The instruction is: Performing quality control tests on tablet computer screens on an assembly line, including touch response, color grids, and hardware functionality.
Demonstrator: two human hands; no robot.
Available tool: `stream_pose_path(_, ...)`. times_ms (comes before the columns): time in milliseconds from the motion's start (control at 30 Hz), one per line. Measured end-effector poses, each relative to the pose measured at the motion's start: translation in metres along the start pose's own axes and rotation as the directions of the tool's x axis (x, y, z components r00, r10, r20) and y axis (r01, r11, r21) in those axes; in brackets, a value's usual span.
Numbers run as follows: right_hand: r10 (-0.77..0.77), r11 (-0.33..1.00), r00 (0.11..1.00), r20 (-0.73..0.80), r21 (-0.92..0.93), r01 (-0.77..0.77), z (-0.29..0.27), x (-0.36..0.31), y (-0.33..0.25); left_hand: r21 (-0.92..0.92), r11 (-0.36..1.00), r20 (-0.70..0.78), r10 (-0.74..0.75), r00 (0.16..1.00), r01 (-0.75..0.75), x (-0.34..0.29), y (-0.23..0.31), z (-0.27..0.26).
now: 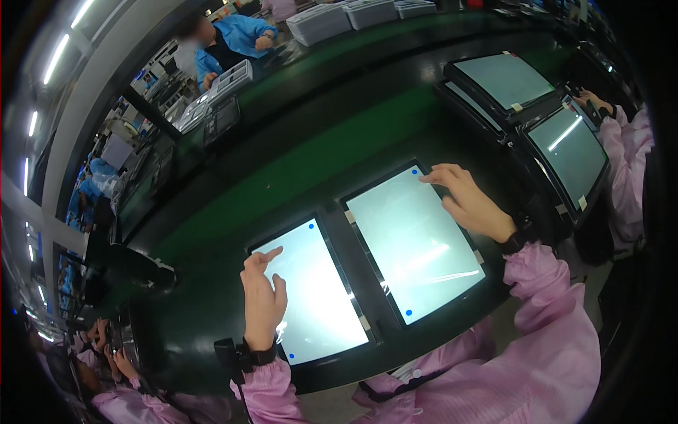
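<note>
Two flat glossy panels in black trays lie side by side on a dark green bench. My left hand point(263, 293) rests on the left panel point(318, 297), fingers apart, index finger stretched toward its upper left corner. My right hand point(466, 201) touches the upper right corner of the right panel point(413, 244), fingers curled at the edge near a blue dot. Small blue dots mark the corners of both panels. Both wrists wear black straps, and pink sleeves cover my forearms.
Two more panels in black trays point(505, 81) sit at the far right, where another person's hand point(593, 102) in a pink sleeve works. A person in blue point(236, 39) stands behind stacked white trays point(321, 21). More hands show at the lower left point(106, 353).
</note>
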State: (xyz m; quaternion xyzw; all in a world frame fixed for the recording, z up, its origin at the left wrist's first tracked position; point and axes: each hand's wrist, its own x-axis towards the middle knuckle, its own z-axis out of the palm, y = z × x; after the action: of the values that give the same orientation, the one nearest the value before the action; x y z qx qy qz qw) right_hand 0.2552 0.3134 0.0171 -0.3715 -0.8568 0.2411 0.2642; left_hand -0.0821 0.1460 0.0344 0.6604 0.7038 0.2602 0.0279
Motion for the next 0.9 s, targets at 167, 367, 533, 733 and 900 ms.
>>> stream_pose_path(167,0.073,0.99,0.997,-0.018,-0.116,-0.075,0.01,0.022,0.006,0.023,0.997,0.137,0.067,0.988,-0.071,0.031,0.001,0.02)
stream_pose_path(367,0.017,0.986,1.0,0.009,-0.166,-0.015,0.012,0.029,0.005,-0.015,0.98,0.102,0.199,0.975,-0.199,0.05,-0.011,0.036)
stream_pose_path(533,0.051,0.974,0.999,0.006,-0.22,-0.048,0.013,0.031,0.003,-0.003,0.981,0.164,0.192,0.968,-0.194,0.053,-0.011,0.04)
stream_pose_path(733,0.0,0.968,0.999,0.045,-0.25,0.011,0.012,0.017,-0.01,-0.044,0.97,0.122,0.243,0.962,-0.239,0.039,-0.012,0.036)
stream_pose_path(900,-0.03,0.962,0.996,0.087,-0.268,0.053,0.02,-0.013,-0.034,0.021,0.991,0.243,0.124,0.962,-0.133,-0.002,-0.005,0.017)
